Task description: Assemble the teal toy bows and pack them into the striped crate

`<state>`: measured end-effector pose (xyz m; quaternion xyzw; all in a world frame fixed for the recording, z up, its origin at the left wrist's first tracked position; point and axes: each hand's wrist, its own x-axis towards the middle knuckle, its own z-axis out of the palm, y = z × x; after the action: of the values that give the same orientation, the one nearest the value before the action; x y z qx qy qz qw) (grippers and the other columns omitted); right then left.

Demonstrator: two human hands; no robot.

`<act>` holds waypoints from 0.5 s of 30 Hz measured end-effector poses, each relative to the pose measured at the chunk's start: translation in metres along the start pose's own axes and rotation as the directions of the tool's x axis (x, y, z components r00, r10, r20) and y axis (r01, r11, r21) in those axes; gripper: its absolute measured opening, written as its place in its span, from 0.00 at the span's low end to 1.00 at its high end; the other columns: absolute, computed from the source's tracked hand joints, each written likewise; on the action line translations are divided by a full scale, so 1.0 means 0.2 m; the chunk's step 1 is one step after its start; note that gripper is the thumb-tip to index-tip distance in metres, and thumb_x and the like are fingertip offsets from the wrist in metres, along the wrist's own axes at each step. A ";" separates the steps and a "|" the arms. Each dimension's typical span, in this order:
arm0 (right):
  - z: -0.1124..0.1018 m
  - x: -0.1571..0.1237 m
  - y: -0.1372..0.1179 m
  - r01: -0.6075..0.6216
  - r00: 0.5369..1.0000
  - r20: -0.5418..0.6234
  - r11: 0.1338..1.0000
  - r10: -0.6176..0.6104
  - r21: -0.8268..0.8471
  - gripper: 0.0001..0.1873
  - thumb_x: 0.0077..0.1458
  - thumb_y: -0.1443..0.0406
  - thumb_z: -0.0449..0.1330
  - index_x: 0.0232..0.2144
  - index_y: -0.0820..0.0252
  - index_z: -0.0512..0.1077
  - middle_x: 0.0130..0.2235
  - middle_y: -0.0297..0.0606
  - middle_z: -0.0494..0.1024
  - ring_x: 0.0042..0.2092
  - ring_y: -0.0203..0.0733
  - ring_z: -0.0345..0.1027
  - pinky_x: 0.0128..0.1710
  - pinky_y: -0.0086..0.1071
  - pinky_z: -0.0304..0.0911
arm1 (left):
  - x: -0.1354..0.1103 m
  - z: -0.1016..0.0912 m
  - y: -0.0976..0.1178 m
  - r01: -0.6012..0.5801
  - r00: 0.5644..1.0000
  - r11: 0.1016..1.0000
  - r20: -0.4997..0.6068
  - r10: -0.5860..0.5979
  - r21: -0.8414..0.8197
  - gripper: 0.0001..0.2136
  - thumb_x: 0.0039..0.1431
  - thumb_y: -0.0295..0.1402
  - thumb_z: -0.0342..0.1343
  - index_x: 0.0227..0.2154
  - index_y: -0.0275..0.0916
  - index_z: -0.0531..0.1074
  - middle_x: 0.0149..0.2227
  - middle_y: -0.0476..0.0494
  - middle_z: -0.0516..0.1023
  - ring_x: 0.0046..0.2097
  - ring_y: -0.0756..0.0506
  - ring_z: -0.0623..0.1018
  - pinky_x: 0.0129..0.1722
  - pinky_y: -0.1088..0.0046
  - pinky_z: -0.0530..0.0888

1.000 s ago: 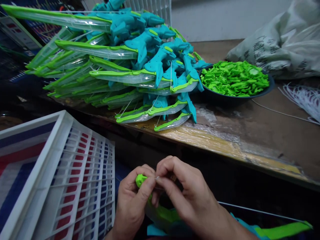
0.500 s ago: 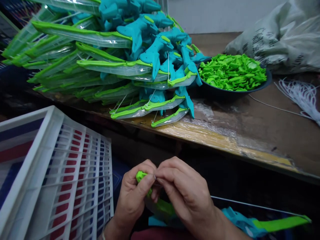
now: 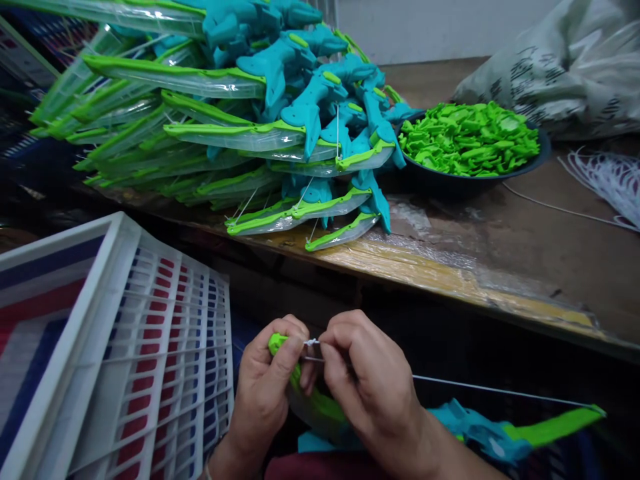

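My left hand (image 3: pixel 265 393) is closed round the green tip of a toy bow (image 3: pixel 320 407) held low in front of me. My right hand (image 3: pixel 373 390) pinches the white string (image 3: pixel 312 343) right beside that tip. The string (image 3: pixel 490 389) runs taut to the right, to the bow's far green tip (image 3: pixel 565 423). The bow's teal grip (image 3: pixel 470 430) shows behind my right wrist. Both hands sit below the table's front edge.
A big pile of finished teal and green bows (image 3: pixel 240 127) covers the left of the wooden table (image 3: pixel 500 247). A dark bowl (image 3: pixel 465 183) of small green parts stands behind it, with a grey sack (image 3: pixel 560 67) and loose white strings (image 3: pixel 610 183). A white slatted crate (image 3: pixel 115 347) stands at lower left.
My hands have drawn slightly apart, and a short length of white string now shows between them. The view has shifted a little.
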<state>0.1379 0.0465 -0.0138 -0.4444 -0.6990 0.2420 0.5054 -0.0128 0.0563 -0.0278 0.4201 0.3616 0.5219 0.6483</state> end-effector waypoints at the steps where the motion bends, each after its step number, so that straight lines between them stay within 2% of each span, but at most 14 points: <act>1: 0.00 -0.01 0.00 -0.024 1.000 0.010 0.999 0.024 0.037 0.07 0.67 0.73 0.52 0.37 0.60 0.67 0.35 0.36 0.71 0.37 0.35 0.68 0.35 0.29 0.65 | 0.00 0.00 0.00 0.000 1.000 1.000 -0.002 0.000 0.007 0.11 0.70 0.32 0.54 0.30 0.37 0.71 0.30 0.51 0.66 0.23 0.56 0.69 0.22 0.81 0.67; 4: -0.01 -0.02 -0.02 -0.050 0.997 0.056 0.996 0.045 0.079 0.03 0.67 0.71 0.55 0.42 0.60 0.67 0.38 0.37 0.73 0.38 0.37 0.69 0.35 0.29 0.66 | -0.01 -0.01 0.00 -0.008 0.999 0.998 -0.033 0.010 0.056 0.10 0.70 0.32 0.55 0.31 0.38 0.72 0.32 0.50 0.67 0.26 0.55 0.69 0.25 0.81 0.68; 8: 0.00 0.00 -0.04 -0.008 0.998 0.068 0.997 0.002 0.082 0.08 0.66 0.71 0.58 0.48 0.61 0.69 0.41 0.39 0.76 0.42 0.38 0.70 0.38 0.30 0.67 | -0.02 -0.02 0.01 -0.040 0.997 0.992 -0.061 0.048 0.122 0.09 0.68 0.32 0.58 0.31 0.38 0.73 0.32 0.49 0.68 0.33 0.52 0.69 0.33 0.80 0.69; 12: 0.00 0.03 -0.04 0.076 0.996 0.048 0.995 -0.080 0.063 0.06 0.68 0.73 0.55 0.42 0.64 0.72 0.35 0.39 0.74 0.37 0.37 0.68 0.38 0.31 0.66 | -0.04 -0.01 0.03 0.007 1.000 0.998 -0.016 -0.006 0.059 0.08 0.70 0.33 0.56 0.33 0.38 0.73 0.33 0.50 0.68 0.27 0.55 0.69 0.25 0.80 0.67; 15: -0.01 0.03 -0.05 0.141 0.986 0.095 0.989 -0.135 -0.050 0.09 0.68 0.73 0.53 0.36 0.65 0.72 0.32 0.39 0.73 0.35 0.38 0.66 0.36 0.32 0.64 | -0.05 -0.01 0.04 0.022 1.000 0.999 -0.005 -0.022 0.023 0.09 0.71 0.34 0.54 0.33 0.39 0.71 0.32 0.50 0.67 0.24 0.55 0.69 0.23 0.80 0.67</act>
<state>0.1359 0.0471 -0.0030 -0.3975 -0.7569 0.2066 0.4759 -0.0199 0.0472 -0.0202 0.4222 0.3738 0.5116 0.6483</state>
